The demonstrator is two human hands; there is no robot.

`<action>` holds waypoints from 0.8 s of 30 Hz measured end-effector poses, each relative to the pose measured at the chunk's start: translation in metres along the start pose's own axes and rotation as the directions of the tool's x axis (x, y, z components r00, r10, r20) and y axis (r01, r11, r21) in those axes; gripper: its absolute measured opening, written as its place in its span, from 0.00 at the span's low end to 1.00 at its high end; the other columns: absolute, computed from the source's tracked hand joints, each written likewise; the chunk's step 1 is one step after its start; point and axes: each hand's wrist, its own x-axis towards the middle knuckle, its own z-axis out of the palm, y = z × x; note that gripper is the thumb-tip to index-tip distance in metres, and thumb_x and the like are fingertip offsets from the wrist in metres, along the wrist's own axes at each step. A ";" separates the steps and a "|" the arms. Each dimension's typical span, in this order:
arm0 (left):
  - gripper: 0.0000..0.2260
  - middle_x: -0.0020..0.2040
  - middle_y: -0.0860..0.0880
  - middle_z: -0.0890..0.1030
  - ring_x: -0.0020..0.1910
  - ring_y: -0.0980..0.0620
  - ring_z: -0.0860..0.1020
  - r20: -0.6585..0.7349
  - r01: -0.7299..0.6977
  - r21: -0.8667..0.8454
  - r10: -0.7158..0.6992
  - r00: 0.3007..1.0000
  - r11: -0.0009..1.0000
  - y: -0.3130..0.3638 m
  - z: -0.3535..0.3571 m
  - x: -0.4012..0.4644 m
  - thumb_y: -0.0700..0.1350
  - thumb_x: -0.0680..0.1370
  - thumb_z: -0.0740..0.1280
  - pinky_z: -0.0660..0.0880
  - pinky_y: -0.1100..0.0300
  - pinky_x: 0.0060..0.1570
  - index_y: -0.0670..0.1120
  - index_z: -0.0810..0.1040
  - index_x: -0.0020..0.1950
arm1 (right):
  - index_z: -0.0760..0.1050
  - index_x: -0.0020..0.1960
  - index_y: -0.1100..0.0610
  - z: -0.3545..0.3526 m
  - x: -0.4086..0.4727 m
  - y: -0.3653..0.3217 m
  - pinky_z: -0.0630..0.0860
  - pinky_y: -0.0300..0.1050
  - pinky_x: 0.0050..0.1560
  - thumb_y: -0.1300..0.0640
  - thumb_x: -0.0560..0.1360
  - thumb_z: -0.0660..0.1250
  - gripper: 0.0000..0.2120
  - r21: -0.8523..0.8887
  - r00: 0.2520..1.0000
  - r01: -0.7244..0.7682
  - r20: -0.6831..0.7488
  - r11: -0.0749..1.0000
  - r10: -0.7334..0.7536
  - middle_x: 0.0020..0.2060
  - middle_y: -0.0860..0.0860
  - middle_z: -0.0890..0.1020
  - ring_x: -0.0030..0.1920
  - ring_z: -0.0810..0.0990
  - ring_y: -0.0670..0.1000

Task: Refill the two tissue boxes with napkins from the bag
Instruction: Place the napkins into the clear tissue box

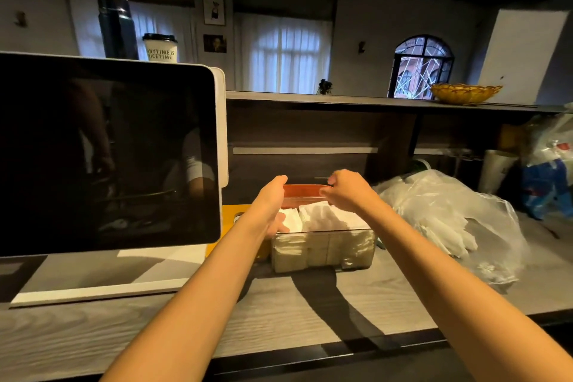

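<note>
I see both hands over the clear box [322, 250] of napkins [325, 215] mid-surface [279, 313]. Left hand [269, 205] and right hand [347, 191] each grip an end of the orange lid [302, 192]. Bag [449, 220] lies just right.

This looks like a café service counter: a till screen [105, 152] stands on the desk [279, 319], a lidded paper coffee cup [160, 48] sits on the ledge above, and curtained windows [283, 53] line the room beyond.
</note>
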 end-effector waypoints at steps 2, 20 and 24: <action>0.27 0.81 0.43 0.56 0.78 0.36 0.59 -0.009 -0.002 0.011 0.002 1.000 1.000 0.000 0.002 0.000 0.58 0.84 0.56 0.61 0.35 0.71 0.50 0.57 0.80 | 0.79 0.52 0.62 0.002 0.000 -0.001 0.73 0.41 0.34 0.50 0.79 0.62 0.15 0.227 1.000 -0.022 0.010 0.974 0.020 0.44 0.60 0.82 0.40 0.78 0.52; 0.09 0.57 0.48 0.78 0.58 0.50 0.78 0.135 -0.538 -0.045 0.539 0.832 0.842 -0.022 0.118 -0.033 0.49 0.85 0.56 0.77 0.52 0.60 0.49 0.74 0.59 | 0.76 0.58 0.62 -0.040 -0.046 0.085 0.79 0.44 0.47 0.54 0.84 0.55 0.15 0.918 0.968 -0.002 -0.098 0.397 0.231 0.48 0.57 0.81 0.50 0.81 0.54; 0.10 0.54 0.50 0.79 0.55 0.55 0.78 0.257 -0.556 -0.029 0.544 0.799 0.831 -0.052 0.166 -0.025 0.51 0.85 0.55 0.76 0.62 0.51 0.51 0.74 0.57 | 0.78 0.54 0.59 -0.041 -0.054 0.150 0.78 0.51 0.54 0.57 0.81 0.60 0.10 0.848 0.929 0.034 -0.222 0.528 0.295 0.47 0.57 0.81 0.51 0.80 0.56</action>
